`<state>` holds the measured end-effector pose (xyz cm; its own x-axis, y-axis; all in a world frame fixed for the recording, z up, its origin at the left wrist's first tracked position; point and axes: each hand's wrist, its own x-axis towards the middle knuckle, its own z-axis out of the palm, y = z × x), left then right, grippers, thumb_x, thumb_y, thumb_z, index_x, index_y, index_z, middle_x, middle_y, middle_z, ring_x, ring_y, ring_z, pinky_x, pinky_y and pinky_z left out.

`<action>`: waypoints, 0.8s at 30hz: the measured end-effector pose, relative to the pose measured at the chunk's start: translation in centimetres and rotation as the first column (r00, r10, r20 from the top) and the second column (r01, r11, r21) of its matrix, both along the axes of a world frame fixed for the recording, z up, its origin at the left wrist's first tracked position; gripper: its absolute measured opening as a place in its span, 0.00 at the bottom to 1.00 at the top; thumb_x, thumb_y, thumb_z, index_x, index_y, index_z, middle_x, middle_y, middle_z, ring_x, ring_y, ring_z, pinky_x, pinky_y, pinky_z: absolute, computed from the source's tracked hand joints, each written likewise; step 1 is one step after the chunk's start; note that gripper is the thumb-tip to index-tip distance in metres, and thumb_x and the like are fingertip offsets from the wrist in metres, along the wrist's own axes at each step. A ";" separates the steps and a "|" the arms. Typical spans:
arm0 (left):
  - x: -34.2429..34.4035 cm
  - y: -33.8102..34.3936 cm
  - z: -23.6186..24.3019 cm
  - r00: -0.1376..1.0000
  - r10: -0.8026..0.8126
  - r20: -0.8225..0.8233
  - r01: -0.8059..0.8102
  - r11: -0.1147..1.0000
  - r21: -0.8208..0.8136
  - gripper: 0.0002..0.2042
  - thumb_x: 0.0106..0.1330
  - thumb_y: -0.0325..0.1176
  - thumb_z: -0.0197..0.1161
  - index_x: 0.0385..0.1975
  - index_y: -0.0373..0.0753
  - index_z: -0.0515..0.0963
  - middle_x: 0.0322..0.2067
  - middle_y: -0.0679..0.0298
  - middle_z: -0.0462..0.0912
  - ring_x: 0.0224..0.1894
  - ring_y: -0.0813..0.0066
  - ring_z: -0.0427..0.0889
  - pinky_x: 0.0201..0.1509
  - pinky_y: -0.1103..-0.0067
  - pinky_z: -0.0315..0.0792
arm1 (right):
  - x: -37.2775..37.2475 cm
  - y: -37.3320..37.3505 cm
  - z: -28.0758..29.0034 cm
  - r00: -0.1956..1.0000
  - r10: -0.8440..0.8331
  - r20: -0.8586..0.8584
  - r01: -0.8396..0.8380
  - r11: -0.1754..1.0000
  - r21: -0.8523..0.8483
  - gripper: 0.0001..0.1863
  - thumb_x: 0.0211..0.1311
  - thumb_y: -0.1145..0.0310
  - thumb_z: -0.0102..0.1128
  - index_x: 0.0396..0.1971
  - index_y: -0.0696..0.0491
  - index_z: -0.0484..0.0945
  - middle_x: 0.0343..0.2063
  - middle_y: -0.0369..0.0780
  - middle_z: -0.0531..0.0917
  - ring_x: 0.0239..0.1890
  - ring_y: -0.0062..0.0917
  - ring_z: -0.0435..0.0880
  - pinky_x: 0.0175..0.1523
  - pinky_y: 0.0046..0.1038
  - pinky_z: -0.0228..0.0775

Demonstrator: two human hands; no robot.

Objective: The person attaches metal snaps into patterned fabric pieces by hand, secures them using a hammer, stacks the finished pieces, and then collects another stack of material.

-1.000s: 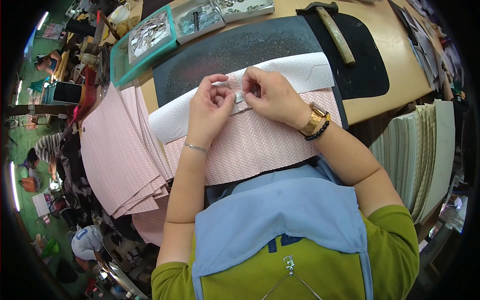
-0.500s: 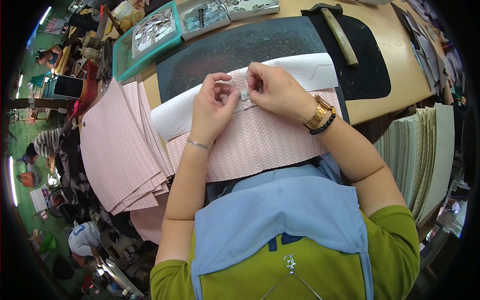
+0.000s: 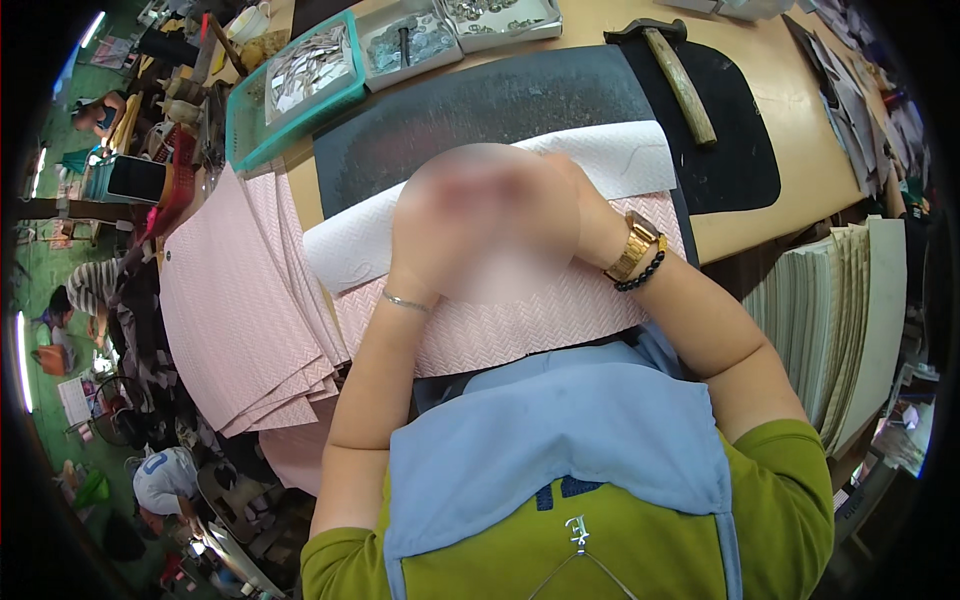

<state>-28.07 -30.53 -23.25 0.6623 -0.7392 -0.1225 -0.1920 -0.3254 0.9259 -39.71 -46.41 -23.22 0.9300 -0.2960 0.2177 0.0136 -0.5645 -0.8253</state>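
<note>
A pink sheet with a herringbone weave (image 3: 480,345) lies in front of me, its far part folded over to show a white back (image 3: 620,160). Under it is a dark, worn board (image 3: 400,135). My left hand (image 3: 425,245) and my right hand (image 3: 597,220) come together over the middle of the sheet, close to the fold. A round blurred patch covers the fingers of both, so what they hold cannot be made out. My right wrist carries a gold watch and a dark bead bracelet; a thin bracelet circles the left.
Left of the board lies a fanned stack of pink sheets (image 3: 235,310). A teal basket (image 3: 243,125) and boxes of small metal parts (image 3: 505,30) stand at the back. A hammer (image 3: 682,90) rests on a black mat (image 3: 745,160). Thick stacked sheets (image 3: 820,310) stand at right.
Half a second ago both hands were pinched around a small pale piece near the fold. Now a blur hides the fingers; the right forearm sits slightly lower and further left.
</note>
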 end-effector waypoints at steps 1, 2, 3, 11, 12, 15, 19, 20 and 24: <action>-0.1 -0.2 0.3 0.989 -0.001 0.145 -0.001 1.000 0.011 0.14 0.62 0.25 0.68 0.48 0.37 0.77 0.31 0.68 0.83 0.24 0.87 0.71 0.29 0.84 0.68 | 0.0 -0.2 0.3 1.000 -0.002 -0.002 0.002 0.999 -0.047 0.05 0.54 0.71 0.66 0.30 0.55 0.82 0.26 0.45 0.85 0.30 0.41 0.87 0.37 0.39 0.78; -0.2 -0.3 0.5 0.958 -0.001 0.286 -0.005 1.000 0.021 0.14 0.60 0.27 0.69 0.45 0.38 0.77 0.29 0.65 0.85 0.22 0.82 0.75 0.29 0.78 0.72 | -0.1 -0.1 0.3 1.000 -0.003 0.010 0.004 0.998 -0.057 0.05 0.54 0.71 0.66 0.30 0.55 0.82 0.26 0.45 0.85 0.30 0.41 0.87 0.37 0.39 0.78; -0.5 -0.1 0.3 0.949 -0.001 0.315 0.008 1.000 -0.020 0.13 0.61 0.27 0.68 0.45 0.38 0.78 0.29 0.61 0.85 0.23 0.74 0.78 0.30 0.75 0.74 | -0.4 0.0 -0.1 0.998 0.011 0.064 -0.001 0.988 -0.152 0.05 0.54 0.70 0.66 0.30 0.54 0.82 0.26 0.44 0.85 0.31 0.42 0.86 0.38 0.41 0.77; 4.3 -1.3 4.7 0.885 -0.297 0.358 0.274 0.955 0.115 0.10 0.69 0.25 0.65 0.47 0.33 0.81 0.34 0.63 0.86 0.35 0.81 0.81 0.42 0.80 0.76 | -1.0 -0.6 -0.7 0.995 0.027 0.095 -0.005 0.975 -0.223 0.07 0.59 0.66 0.69 0.32 0.51 0.82 0.29 0.40 0.84 0.35 0.36 0.85 0.42 0.40 0.74; 6.0 -2.6 6.1 0.841 -0.333 0.425 0.272 0.941 0.200 0.09 0.70 0.26 0.65 0.47 0.34 0.82 0.36 0.62 0.88 0.37 0.78 0.83 0.45 0.79 0.77 | -1.0 -0.6 -0.5 0.993 0.030 0.111 -0.010 0.985 -0.173 0.08 0.59 0.66 0.69 0.33 0.52 0.81 0.29 0.40 0.84 0.34 0.36 0.85 0.42 0.40 0.74; 12.7 -6.7 6.8 0.754 -0.253 0.607 0.105 0.957 0.269 0.10 0.70 0.32 0.64 0.46 0.38 0.86 0.42 0.56 0.90 0.43 0.62 0.88 0.50 0.70 0.79 | -0.8 -0.3 0.4 0.996 0.004 0.090 0.001 0.998 -0.059 0.09 0.59 0.66 0.69 0.35 0.53 0.80 0.26 0.40 0.84 0.30 0.35 0.85 0.39 0.38 0.75; 19.4 -13.4 3.9 0.676 -0.243 0.696 -0.038 0.931 0.362 0.12 0.71 0.38 0.64 0.48 0.44 0.88 0.43 0.56 0.91 0.47 0.57 0.89 0.53 0.68 0.80 | -0.7 -0.6 0.8 0.997 0.017 0.079 -0.016 1.000 -0.018 0.10 0.60 0.67 0.69 0.36 0.54 0.80 0.23 0.40 0.83 0.26 0.33 0.85 0.35 0.34 0.76; 20.4 -14.4 2.8 0.674 -0.239 0.699 -0.086 0.914 0.396 0.13 0.69 0.41 0.66 0.48 0.46 0.89 0.44 0.57 0.91 0.48 0.57 0.89 0.54 0.67 0.80 | -0.5 -0.4 0.7 0.996 0.025 0.087 -0.023 1.000 -0.021 0.10 0.60 0.67 0.69 0.36 0.54 0.80 0.23 0.40 0.83 0.26 0.33 0.85 0.35 0.34 0.76; 19.6 -18.7 1.3 0.664 -0.345 0.664 -0.109 0.833 0.542 0.16 0.63 0.47 0.70 0.47 0.49 0.90 0.44 0.59 0.91 0.48 0.57 0.89 0.55 0.66 0.81 | -0.6 -1.0 0.5 0.995 -0.027 0.093 0.021 0.998 0.057 0.11 0.64 0.64 0.70 0.36 0.55 0.80 0.23 0.40 0.84 0.26 0.32 0.85 0.34 0.32 0.76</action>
<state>-8.49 -49.21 -21.96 0.6107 -0.7915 -0.0240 -0.7771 -0.6049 0.1737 -40.36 -47.42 -22.73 0.8987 -0.3320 0.2866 0.0796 -0.5190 -0.8510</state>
